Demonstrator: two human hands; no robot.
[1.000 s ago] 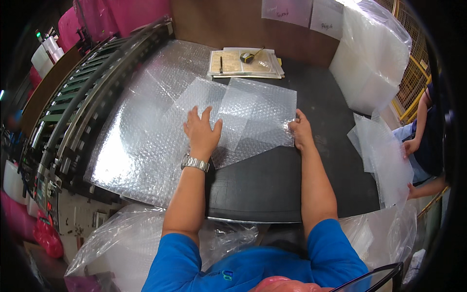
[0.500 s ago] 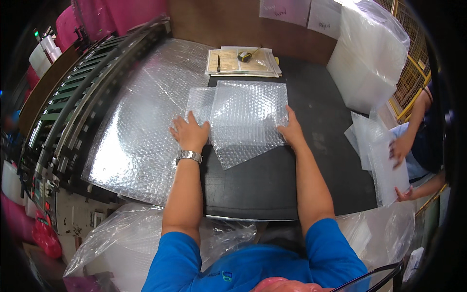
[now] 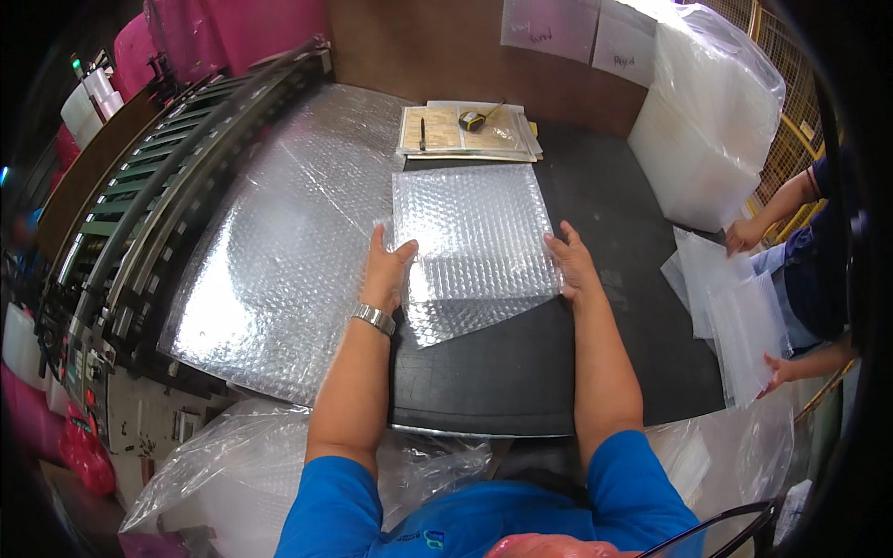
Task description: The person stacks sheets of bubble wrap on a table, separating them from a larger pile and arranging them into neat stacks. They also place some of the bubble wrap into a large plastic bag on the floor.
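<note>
Clear bubble wrap sheets [image 3: 474, 223] lie in a small stack on the black tabletop in front of me, with a lower layer jutting out at the near edge. At the stack's left side is my left hand [image 3: 384, 270], wearing a metal watch. Its thumb reaches to the edge and its index finger points away, apart from the thumb. My right hand [image 3: 577, 265] rests against the right edge with thumb and fingers apart. The undersides of both hands are hidden.
A large bubble wrap sheet [image 3: 270, 251] covers the table's left side beside a roller machine [image 3: 139, 186]. Papers [image 3: 446, 144] with a tape measure [image 3: 472, 121] and pen lie behind the stack. At right, a co-worker handles bubble wrap pieces [image 3: 744, 316] near a tall wrapped pile [image 3: 698, 121].
My left hand has lifted from the flat piece at the left and turned upright beside the stack. That piece no longer sticks out there. The co-worker's upper hand has moved away from me.
</note>
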